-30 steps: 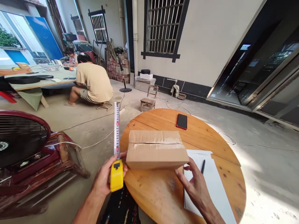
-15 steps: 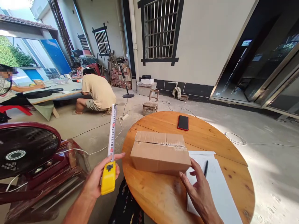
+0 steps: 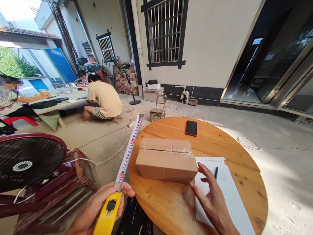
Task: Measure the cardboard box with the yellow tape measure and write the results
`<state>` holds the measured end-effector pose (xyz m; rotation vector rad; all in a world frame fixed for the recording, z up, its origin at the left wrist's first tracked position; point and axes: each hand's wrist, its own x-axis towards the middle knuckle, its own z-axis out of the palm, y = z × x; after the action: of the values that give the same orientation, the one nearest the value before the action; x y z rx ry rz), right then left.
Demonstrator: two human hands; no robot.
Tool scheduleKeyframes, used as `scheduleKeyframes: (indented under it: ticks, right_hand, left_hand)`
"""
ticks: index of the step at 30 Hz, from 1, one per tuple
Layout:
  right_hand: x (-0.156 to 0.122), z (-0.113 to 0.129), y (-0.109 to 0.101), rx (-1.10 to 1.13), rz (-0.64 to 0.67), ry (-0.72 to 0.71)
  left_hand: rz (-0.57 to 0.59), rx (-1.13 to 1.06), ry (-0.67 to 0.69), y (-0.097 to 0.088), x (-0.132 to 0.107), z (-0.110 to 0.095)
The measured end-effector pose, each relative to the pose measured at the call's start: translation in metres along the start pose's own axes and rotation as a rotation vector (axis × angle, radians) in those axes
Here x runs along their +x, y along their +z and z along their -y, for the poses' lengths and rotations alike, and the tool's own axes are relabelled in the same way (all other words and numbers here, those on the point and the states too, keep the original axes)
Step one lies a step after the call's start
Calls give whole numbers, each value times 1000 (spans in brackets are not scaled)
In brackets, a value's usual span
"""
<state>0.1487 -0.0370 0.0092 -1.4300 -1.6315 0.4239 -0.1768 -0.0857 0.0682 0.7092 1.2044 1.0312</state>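
Note:
A yellow tape measure [image 3: 107, 212] is gripped in my left hand [image 3: 97, 204], its white blade pulled out and slanting up and to the right past the table's left edge. Just beyond the blade, a closed brown cardboard box [image 3: 167, 161] lies on the round wooden table [image 3: 166, 209]. My right hand [image 3: 214, 199] is beside the box's near right corner, thumb and fingers apart, holding nothing. Under and behind that hand are white paper sheets [image 3: 232, 195] with a dark pen [image 3: 216, 173] on them.
A phone [image 3: 191, 128] lies toward the table's far side. On the left stands a dark red fan [image 3: 31, 163]. A small wooden chair [image 3: 158, 109] is behind the table. Farther off, a person in a beige shirt [image 3: 105, 98] sits at a low table.
My left hand has come lower and nearer, and the tape blade now tilts right, with its tip closer to the box. My right hand stays near the box corner, fingers slightly more apart.

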Motion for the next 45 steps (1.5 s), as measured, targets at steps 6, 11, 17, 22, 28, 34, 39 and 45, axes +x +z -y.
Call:
scheduleKeyframes:
  ticks: [6, 11, 17, 22, 28, 34, 39, 45]
  right_hand:
    - [2, 0, -6, -6, -17, -50]
    - [8, 4, -14, 0, 3, -111]
    - [7, 8, -24, 31, 45, -82]
    - [6, 10, -29, 51, 41, -61]
    - [5, 14, -42, 15, 38, -28]
    - [6, 21, -48, 10, 20, -73]
    - [12, 32, -43, -58, 37, -170]
    - [17, 34, -34, -250, 6, -326]
  left_hand:
    - [129, 263, -59, -3, -8, -21]
    - [272, 556, -157, -14, 3, -56]
    - [471, 817, -264, -13, 31, -128]
    - [586, 958, -323, 4, 62, -164]
    - [643, 1021, -324, 32, 87, -174]
    - [655, 1032, -353, 38, 95, -172]
    - [657, 998, -351, 41, 93, -163]
    - [673, 979, -330, 37, 93, -156]
